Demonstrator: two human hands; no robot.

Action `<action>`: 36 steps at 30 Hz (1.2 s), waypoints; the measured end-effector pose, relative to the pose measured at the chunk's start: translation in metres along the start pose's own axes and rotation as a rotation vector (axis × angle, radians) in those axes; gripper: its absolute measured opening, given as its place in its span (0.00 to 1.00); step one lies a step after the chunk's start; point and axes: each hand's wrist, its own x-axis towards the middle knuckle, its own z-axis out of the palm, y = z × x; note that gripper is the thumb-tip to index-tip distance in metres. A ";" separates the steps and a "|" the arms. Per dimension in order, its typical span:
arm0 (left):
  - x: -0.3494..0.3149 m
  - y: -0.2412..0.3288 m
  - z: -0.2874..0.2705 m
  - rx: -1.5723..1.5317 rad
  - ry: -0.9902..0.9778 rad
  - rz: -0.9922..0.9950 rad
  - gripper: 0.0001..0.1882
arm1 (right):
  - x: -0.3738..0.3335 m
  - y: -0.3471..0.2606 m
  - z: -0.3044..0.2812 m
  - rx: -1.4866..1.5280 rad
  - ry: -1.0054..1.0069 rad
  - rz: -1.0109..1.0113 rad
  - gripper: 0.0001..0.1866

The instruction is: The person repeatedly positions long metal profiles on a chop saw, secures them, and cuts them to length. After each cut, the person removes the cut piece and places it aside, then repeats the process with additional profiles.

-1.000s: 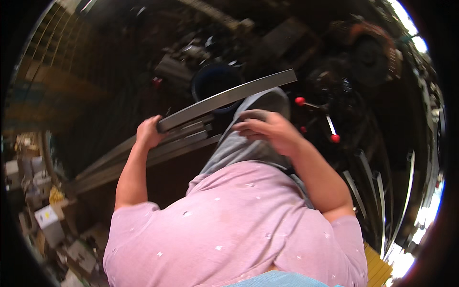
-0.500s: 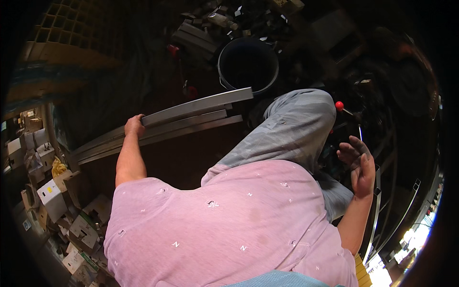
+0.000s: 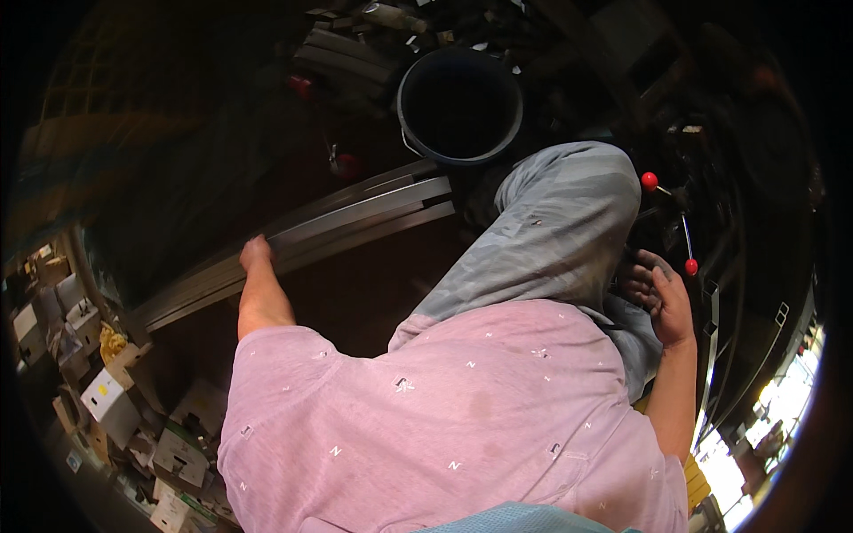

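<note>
Lettering (image 3: 454, 465) dots the shirt (image 3: 444, 409), left grip (image 3: 257, 253) on bars (image 3: 364, 212).

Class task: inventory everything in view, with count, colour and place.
Metal bars: several, silver-grey, left of centre
Bucket: one, dark, top centre
Rounded object: one, red, below-left of bucket
Ball knobs: two, red, right side
Boxes: many, white and brown, lower left
Crumpled item: one, yellow, among boxes
Shadowed clutter: uncountable, dark, top
Shirt: one, pink, lower centre
Trousers: one pair, grey, centre right
Left hand: one, at bars
Right hand: one, by trousers
</note>
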 end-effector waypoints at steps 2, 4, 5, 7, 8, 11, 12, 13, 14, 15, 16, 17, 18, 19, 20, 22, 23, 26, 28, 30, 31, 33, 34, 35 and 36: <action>0.028 0.000 0.027 -0.052 0.083 -0.034 0.31 | 0.003 0.006 -0.003 -0.046 -0.036 0.007 0.30; 0.028 0.015 0.038 -0.054 0.118 0.007 0.37 | 0.002 0.013 -0.001 -0.055 -0.026 0.001 0.29; 0.009 0.037 0.042 -0.032 0.111 0.064 0.41 | 0.000 0.013 0.004 -0.062 -0.013 0.010 0.29; -0.012 0.063 0.040 -0.028 0.124 0.129 0.47 | -0.007 0.015 0.008 -0.064 0.026 0.040 0.29; -0.016 0.073 0.041 -0.052 0.137 0.135 0.49 | -0.009 0.018 0.009 -0.068 0.048 0.064 0.30; 0.012 0.079 0.061 0.071 0.208 0.150 0.50 | -0.013 0.028 0.008 -0.062 0.070 0.089 0.30; 0.004 0.086 0.054 -0.116 0.050 0.113 0.53 | -0.014 0.032 0.008 -0.079 0.112 0.090 0.30; -0.011 0.093 0.051 -0.024 0.083 0.166 0.53 | -0.020 0.036 0.010 -0.092 0.110 0.080 0.29; -0.004 0.086 0.058 0.128 0.124 0.222 0.54 | -0.023 0.039 0.009 -0.098 0.106 0.065 0.29; -0.007 0.096 0.051 0.132 0.030 0.231 0.56 | -0.026 0.045 0.004 -0.083 0.093 0.063 0.29; -0.004 0.097 0.047 0.172 0.043 0.257 0.55 | -0.030 0.049 0.002 -0.013 0.118 0.047 0.28; -0.011 0.106 0.046 0.264 0.118 0.349 0.54 | -0.031 0.060 -0.005 0.042 0.111 0.008 0.28; -0.041 0.120 0.032 0.030 0.182 0.323 0.51 | -0.033 0.067 -0.010 0.074 0.115 -0.024 0.28; -0.040 0.124 0.025 -0.039 0.188 0.373 0.46 | -0.042 0.064 -0.012 0.092 0.154 -0.035 0.27; -0.068 0.140 0.010 -0.027 0.073 0.391 0.35 | -0.045 0.069 -0.014 0.142 0.181 -0.071 0.26; -0.086 0.164 -0.009 0.044 0.116 0.563 0.27 | -0.053 0.079 -0.029 0.239 0.239 -0.138 0.27; -0.094 0.176 -0.018 -0.063 0.031 0.668 0.28 | -0.061 0.086 -0.043 0.287 0.281 -0.183 0.27; -0.155 0.223 -0.069 -0.153 0.112 0.835 0.24 | -0.083 0.109 -0.085 0.432 0.403 -0.302 0.28; -0.203 0.252 -0.116 -0.355 0.135 0.999 0.21 | -0.093 0.129 -0.115 0.539 0.476 -0.365 0.28; -0.218 0.283 -0.152 -0.517 0.297 1.233 0.22 | -0.101 0.144 -0.143 0.705 0.604 -0.425 0.28; -0.307 0.296 -0.182 -0.543 0.384 1.288 0.22 | -0.107 0.163 -0.160 0.807 0.676 -0.442 0.28; -0.320 0.316 -0.208 -0.561 0.515 1.425 0.22 | -0.110 0.171 -0.183 1.038 0.829 -0.471 0.28; -0.356 0.325 -0.222 -0.608 0.485 1.447 0.22 | -0.111 0.182 -0.197 1.146 0.907 -0.487 0.29; -0.378 0.338 -0.224 -0.636 0.528 1.522 0.21 | -0.105 0.188 -0.210 1.237 0.977 -0.502 0.30; -0.410 0.351 -0.226 -0.650 0.587 1.600 0.20 | -0.102 0.195 -0.223 1.349 1.036 -0.520 0.30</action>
